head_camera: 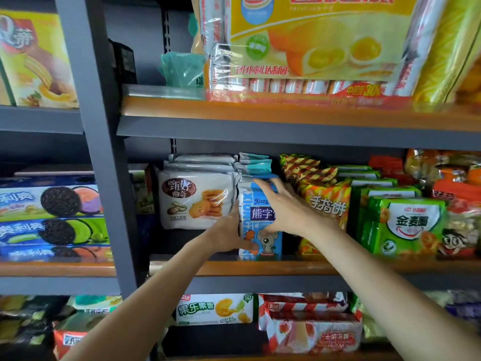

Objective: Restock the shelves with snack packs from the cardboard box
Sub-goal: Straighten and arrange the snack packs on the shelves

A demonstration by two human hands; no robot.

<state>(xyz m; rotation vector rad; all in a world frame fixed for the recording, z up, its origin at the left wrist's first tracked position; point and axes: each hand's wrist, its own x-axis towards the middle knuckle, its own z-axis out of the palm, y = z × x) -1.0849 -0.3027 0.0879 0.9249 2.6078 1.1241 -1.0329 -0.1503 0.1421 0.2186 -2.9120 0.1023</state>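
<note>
A blue and white snack pack (256,217) with a cartoon mouse stands upright on the middle shelf (299,267), between white cookie packs (195,201) and orange-yellow biscuit packs (325,201). My left hand (226,235) grips its lower left edge. My right hand (283,207) lies over its upper right front, fingers spread across the top. More packs of the same grey-blue kind are stacked behind it. The cardboard box is out of view.
Green snack packs (406,222) fill the shelf to the right. A large yellow cake bag (320,43) sits on the upper shelf. A grey upright post (104,152) divides off the left bay with blue sandwich-cookie boxes (52,220). Wafer packs (309,327) lie below.
</note>
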